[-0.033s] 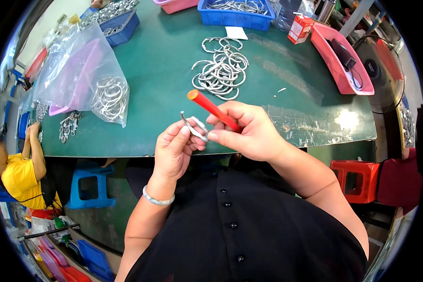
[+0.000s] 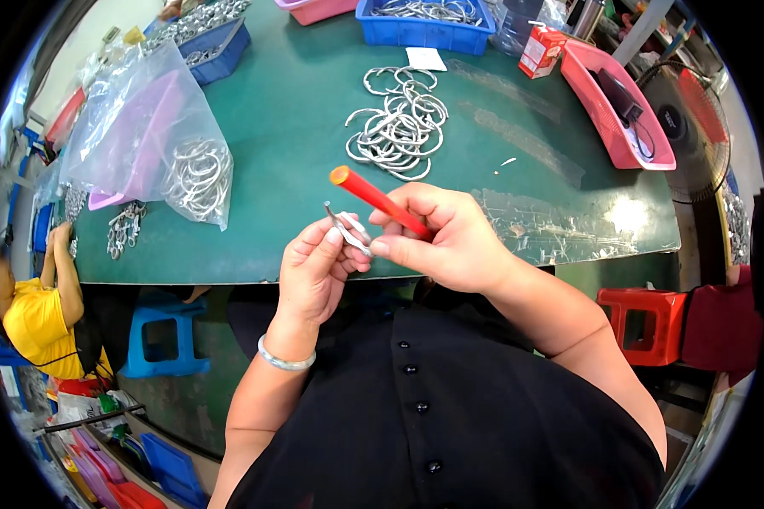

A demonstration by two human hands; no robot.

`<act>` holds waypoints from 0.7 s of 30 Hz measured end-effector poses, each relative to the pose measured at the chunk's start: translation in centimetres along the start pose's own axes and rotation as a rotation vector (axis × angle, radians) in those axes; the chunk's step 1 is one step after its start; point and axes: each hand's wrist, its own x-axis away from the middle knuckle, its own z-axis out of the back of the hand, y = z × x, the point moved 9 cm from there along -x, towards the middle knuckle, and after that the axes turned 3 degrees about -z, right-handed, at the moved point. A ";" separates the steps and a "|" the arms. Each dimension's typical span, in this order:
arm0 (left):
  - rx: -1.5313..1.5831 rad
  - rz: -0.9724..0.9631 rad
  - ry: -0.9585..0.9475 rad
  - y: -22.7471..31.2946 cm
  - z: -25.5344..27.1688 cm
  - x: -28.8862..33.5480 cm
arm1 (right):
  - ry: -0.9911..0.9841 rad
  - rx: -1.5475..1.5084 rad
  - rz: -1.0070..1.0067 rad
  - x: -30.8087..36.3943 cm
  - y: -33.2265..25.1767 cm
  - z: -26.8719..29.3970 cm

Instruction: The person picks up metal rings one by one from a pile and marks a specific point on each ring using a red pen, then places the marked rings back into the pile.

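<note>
My left hand [image 2: 318,259] pinches a silver-coloured open metal ring [image 2: 354,238] between thumb and fingers, just above the table's near edge. One end of the ring sticks up past the thumb. My right hand [image 2: 450,229] is closed around a red stick-like handle [image 2: 382,201] with a yellowish end that points up and to the left. Its working end is hidden in the fingers, so I cannot tell the kind of tool. The right thumb and fingertips meet the ring's right side. Beyond my hands lies a loose pile of similar open rings [image 2: 399,127].
A clear plastic bag [image 2: 197,174] of rings lies left, by a pink basket. Blue bins [image 2: 429,32] of metal parts stand at the back. At right are a red carton [image 2: 542,51], a pink basket [image 2: 603,110] and a fan. A person in yellow [image 2: 47,318] sits far left.
The red handle has tilted slightly, its yellowish end shifting a little to the left and toward me. My left hand and the ring stay almost where they were.
</note>
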 end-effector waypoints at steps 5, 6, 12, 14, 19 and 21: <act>0.032 0.017 -0.002 -0.2 -0.2 0.0 | -0.021 -0.034 0.009 0.0 -0.3 -0.7; 0.041 0.018 -0.009 -0.2 -0.2 0.0 | -0.017 -0.038 0.006 0.0 -0.3 -0.7; 0.075 0.036 -0.024 -0.4 -0.5 0.1 | -0.001 -0.026 0.037 -0.1 -0.3 -0.5; 0.090 0.055 -0.033 -0.6 -0.5 0.1 | 0.009 -0.050 0.032 -0.2 -0.2 -0.3; 0.117 0.097 -0.029 -0.9 -0.9 0.1 | 0.043 -0.060 0.052 -0.5 -0.1 0.2; 0.127 0.123 -0.032 -1.3 -1.0 0.3 | 0.048 -0.075 0.062 -0.5 0.2 0.2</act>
